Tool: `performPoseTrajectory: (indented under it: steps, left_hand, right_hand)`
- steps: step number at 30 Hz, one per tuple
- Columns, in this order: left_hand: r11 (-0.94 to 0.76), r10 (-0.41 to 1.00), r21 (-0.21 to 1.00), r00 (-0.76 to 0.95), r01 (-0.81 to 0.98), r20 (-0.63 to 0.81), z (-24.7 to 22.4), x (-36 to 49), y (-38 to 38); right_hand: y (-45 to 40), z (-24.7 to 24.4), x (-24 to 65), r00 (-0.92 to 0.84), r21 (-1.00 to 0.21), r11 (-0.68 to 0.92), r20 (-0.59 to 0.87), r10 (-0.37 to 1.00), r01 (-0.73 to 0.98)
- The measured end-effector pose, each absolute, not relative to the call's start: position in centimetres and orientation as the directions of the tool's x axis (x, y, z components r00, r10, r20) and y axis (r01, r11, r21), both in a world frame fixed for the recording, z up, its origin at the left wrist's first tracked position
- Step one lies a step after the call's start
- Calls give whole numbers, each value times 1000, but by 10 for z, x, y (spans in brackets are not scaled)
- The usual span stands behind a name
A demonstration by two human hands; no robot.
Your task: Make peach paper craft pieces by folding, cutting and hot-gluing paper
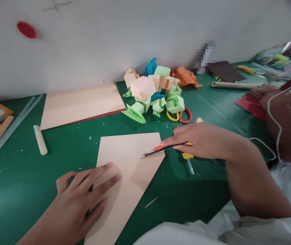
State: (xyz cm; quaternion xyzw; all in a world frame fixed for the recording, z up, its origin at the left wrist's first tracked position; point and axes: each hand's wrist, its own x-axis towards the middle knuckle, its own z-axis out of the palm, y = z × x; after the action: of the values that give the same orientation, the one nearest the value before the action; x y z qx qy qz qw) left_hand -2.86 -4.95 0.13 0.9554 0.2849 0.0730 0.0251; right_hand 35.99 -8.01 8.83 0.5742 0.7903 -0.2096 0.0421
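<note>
A pale peach sheet of paper lies on the green table, with a slanted right edge and a faint crosswise line. My left hand rests on the sheet's left side, fingers spread, holding nothing. In my right hand is a slim black and orange cutter knife, low over the sheet near that line. The knife's metallic tip points left; whether it touches the paper I cannot tell. Just below my right hand lies a yellow piece with a clear stick, partly hidden by the hand.
Folded paper shapes are heaped against the wall, with red and yellow scissor handles beside them. More peach sheets lie back left, near a white stick. At right, another person's hands hold red paper; a white cable hangs there.
</note>
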Motion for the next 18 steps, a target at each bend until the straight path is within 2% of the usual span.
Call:
performPoseTrajectory:
  steps: [11,18]
  left_hand:
    - [-832,554,102,826,545,107,0,-29,-49]
    - [-828,559,103,826,551,75,0,-29,-49]
  right_hand:
    - [-87,83,366,-355,-276,280,-274,894,919]
    - [-108,62,379,-330,-282,273,-181,926,920]
